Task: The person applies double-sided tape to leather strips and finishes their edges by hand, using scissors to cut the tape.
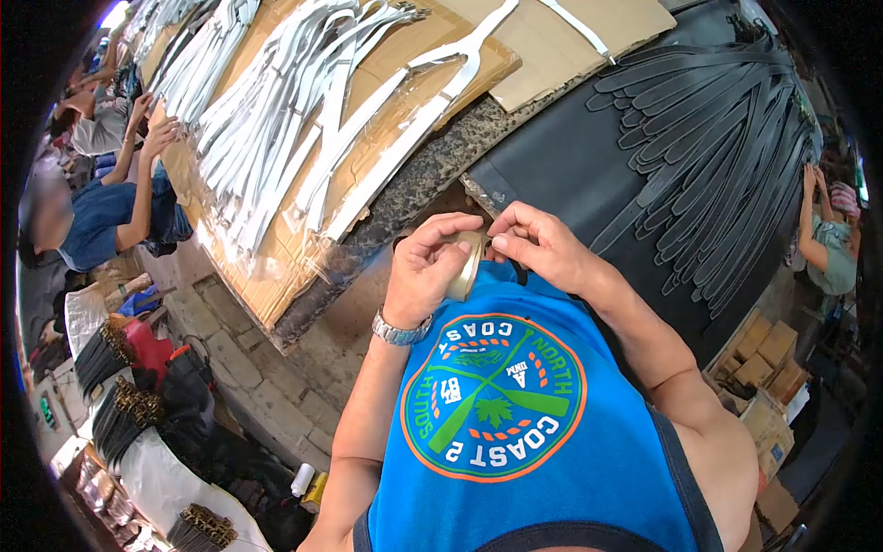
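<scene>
My left hand (428,267), with a metal watch at its wrist, is wrapped round a roll of pale tape (471,259) in front of my chest. My right hand (543,244) is beside the roll, its thumb and forefinger pinched together close to the roll's upper edge. Whatever lies between those fingertips is too small to make out. Just beyond my hands is the corner of the dark-covered table (543,170). White straps (395,138) lie on cardboard to the upper left.
Black straps (708,156) fan across the dark table at the right. A person in dark blue (106,216) stands at the left, another person (832,244) at the far right. Bundled straps (120,419) and a red object (147,354) are at lower left, cardboard boxes (768,350) at lower right.
</scene>
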Available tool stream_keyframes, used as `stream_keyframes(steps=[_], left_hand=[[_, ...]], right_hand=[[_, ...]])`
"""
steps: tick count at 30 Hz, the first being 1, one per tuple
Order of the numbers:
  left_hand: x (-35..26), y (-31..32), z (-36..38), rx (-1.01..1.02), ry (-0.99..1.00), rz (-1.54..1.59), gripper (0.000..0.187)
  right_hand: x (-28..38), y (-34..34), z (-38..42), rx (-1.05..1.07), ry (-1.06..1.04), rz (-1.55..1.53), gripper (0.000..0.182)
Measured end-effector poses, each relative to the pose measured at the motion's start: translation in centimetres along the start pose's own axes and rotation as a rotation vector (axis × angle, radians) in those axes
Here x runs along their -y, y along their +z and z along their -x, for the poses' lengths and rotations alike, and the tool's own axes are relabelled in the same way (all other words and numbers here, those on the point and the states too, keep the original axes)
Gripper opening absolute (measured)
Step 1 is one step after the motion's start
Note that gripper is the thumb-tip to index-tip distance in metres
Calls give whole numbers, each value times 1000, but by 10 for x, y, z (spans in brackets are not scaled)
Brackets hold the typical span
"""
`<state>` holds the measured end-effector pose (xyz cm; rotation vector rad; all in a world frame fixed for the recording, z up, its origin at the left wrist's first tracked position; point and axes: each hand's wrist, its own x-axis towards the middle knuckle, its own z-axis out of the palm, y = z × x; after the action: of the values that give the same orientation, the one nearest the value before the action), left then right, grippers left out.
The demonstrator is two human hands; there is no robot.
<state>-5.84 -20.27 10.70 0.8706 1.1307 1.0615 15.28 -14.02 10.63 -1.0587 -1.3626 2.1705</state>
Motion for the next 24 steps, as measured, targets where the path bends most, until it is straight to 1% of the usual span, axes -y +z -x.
stream_keyframes(steps=[6, 12, 15, 18, 21, 24], left_hand=[[2, 0, 2, 23, -21, 23, 28], [6, 1, 4, 42, -43, 54, 30], [10, -1, 4, 70, -32, 48, 34], [5, 2, 6, 80, -23, 55, 37], [4, 2, 7, 77, -31, 23, 39], [5, 3, 8, 68, -38, 25, 40]], right_hand=[[-6, 1, -6, 35, -9, -37, 16], [-2, 0, -5, 31, 42, -45, 15], [-1, 1, -3, 40, 56, -66, 18], [-16, -4, 0, 65, -13, -18, 24], [-18, 0, 5, -37, -87, 13, 28], [-13, -3, 2, -10, -14, 67, 36]])
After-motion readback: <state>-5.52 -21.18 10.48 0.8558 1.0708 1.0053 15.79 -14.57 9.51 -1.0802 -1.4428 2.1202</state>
